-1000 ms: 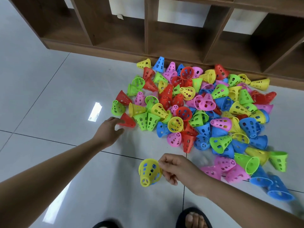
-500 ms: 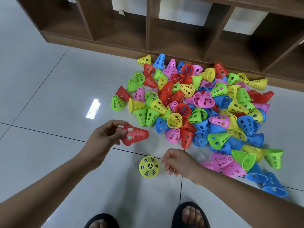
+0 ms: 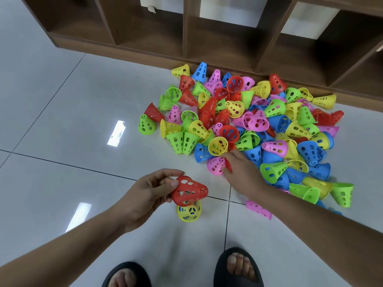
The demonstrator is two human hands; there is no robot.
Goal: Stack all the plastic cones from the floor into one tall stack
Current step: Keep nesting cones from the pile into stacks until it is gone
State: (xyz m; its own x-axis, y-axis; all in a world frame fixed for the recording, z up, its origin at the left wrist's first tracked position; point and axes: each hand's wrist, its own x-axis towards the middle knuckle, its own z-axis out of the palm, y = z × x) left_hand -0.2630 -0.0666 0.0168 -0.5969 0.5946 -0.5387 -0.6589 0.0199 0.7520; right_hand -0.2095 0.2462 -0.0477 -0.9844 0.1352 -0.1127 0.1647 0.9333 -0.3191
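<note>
A small stack with a yellow cone [image 3: 189, 212] on top stands upright on the floor near my feet; blue shows through its holes. My left hand [image 3: 145, 193] holds a red perforated cone [image 3: 189, 190] tilted just above that stack. My right hand [image 3: 240, 169] reaches into the near edge of the pile of cones [image 3: 259, 129], its fingers on a red cone [image 3: 228, 165] beside a pink cone [image 3: 215, 165]. Whether the fingers have closed on it is hidden by the hand.
A brown wooden shelf unit [image 3: 186, 27] with open compartments runs along the back of the pile. A pink cone [image 3: 259, 210] lies under my right forearm. My feet in black sandals [image 3: 238, 266] stand at the bottom. Glossy grey tiles [image 3: 62, 121] lie to the left.
My left hand carried the red cone down to just above the yellow cone. My right hand let go of the yellow cone and reached forward into the pile.
</note>
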